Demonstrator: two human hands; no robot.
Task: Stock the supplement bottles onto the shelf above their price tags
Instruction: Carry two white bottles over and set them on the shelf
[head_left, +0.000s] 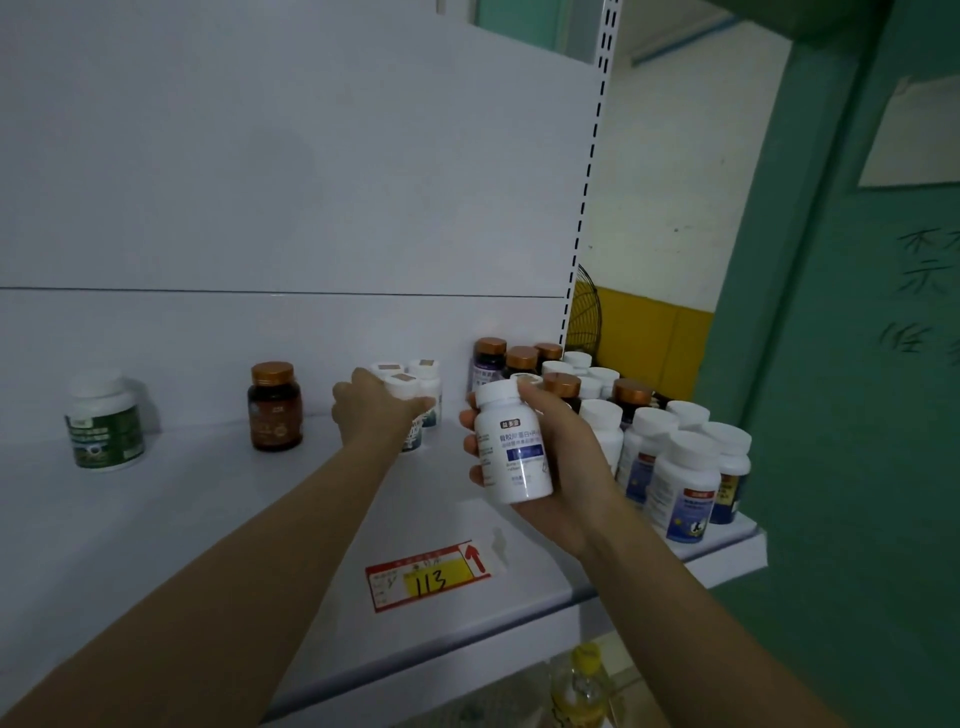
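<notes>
My right hand (561, 462) grips a white supplement bottle (511, 447) with a blue label band, held upright above the shelf (218, 499). My left hand (379, 408) reaches to the back of the shelf and holds one of a small group of white bottles (423, 379) there; its fingers are curled round the front one. A red and yellow price tag (428, 577) marked 113 with a red arrow lies on the shelf's front edge, below both hands.
A cluster of several white and brown-capped bottles (670, 452) fills the shelf's right end. A lone brown bottle (274, 408) and a green-labelled white bottle (104, 423) stand further left. A yellow-capped bottle (579, 686) sits below the shelf. A green wall (841, 364) is right.
</notes>
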